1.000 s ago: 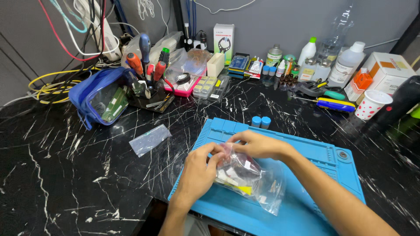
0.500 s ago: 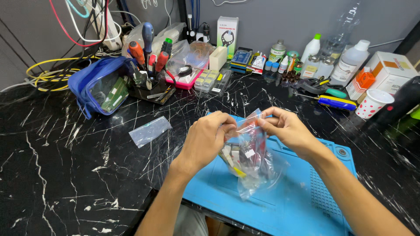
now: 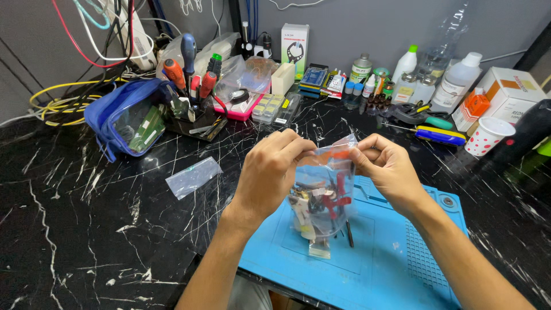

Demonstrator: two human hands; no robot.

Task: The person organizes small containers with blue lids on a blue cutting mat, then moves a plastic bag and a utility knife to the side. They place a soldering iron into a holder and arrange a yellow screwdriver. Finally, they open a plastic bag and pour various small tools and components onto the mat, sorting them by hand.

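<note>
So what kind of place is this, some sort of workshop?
Probably a small electronics repair bench: a blue work mat on the black marble table, screwdrivers standing in a holder, and solvent bottles along the wall.

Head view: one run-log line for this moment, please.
left hand: pinches bag top | right hand: pinches bag top | clear zip bag: held above blue mat, small parts inside

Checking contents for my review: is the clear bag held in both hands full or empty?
Partly full: small red, black and white parts fill the lower half of the clear bag; its top is flat.
</note>
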